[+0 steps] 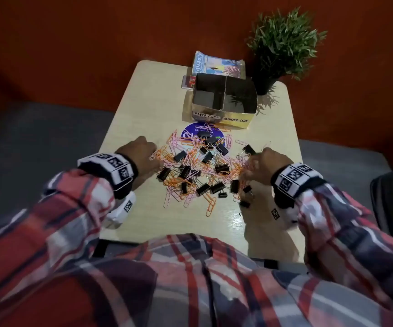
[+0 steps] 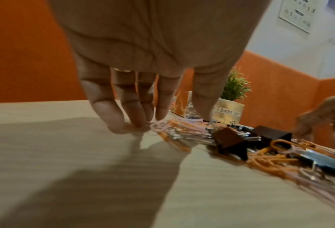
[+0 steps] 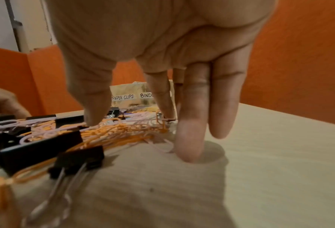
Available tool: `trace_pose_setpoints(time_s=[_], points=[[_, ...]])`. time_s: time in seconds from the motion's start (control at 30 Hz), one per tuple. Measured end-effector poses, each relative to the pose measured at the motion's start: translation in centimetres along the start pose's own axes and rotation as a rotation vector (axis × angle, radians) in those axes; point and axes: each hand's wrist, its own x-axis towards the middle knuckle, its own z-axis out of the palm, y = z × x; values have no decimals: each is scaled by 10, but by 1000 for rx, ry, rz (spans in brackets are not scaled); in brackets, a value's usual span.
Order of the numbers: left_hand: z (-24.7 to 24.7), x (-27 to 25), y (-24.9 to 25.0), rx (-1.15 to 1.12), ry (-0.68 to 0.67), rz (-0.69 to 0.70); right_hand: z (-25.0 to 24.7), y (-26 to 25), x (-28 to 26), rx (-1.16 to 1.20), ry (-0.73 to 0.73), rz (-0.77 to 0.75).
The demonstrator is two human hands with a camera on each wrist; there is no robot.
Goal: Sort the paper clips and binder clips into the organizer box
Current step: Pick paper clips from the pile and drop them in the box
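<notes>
A mixed heap of pink and orange paper clips [image 1: 192, 193] and black binder clips [image 1: 180, 156] lies in the middle of the table. Behind it stands the cardboard organizer box [image 1: 222, 118], its two compartments labelled PAPER CLIPS on the left and BINDER CLIPS on the right. My left hand [image 1: 153, 159] is at the heap's left edge, its straight fingers [image 2: 131, 111] pointing down and touching pink clips [image 2: 159, 125]. At the heap's right edge is my right hand [image 1: 249, 166]. Its thumb [image 3: 94, 111] presses on orange clips [image 3: 123, 131], and the middle finger [image 3: 190, 138] touches the tabletop.
A potted plant [image 1: 282, 46] stands at the table's back right corner, with a stack of books [image 1: 216, 64] behind the box. A round blue sticker [image 1: 190, 132] lies under the heap's far side. Bare tabletop [image 1: 143, 109] shows left of the box.
</notes>
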Motion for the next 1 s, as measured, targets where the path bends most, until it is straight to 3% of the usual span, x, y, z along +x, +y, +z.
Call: trace_pose_setpoints(time_s=[0.27,0.5,0.6,0.8,1.0], points=[[3,7,28,-41,-20,13,9,-22,13,-162,27,-87],[3,7,40,-100,-18,50,14,-31,18,-145,73,-156],[4,6,39,-189,-37,26,7,-23,17,-7,67,-124],[4,3,32,-235,-38,68,-27,-11,13,607,93,-78],[7,0,33,-156,-45,146,-90,-43,22,778,256,-183]])
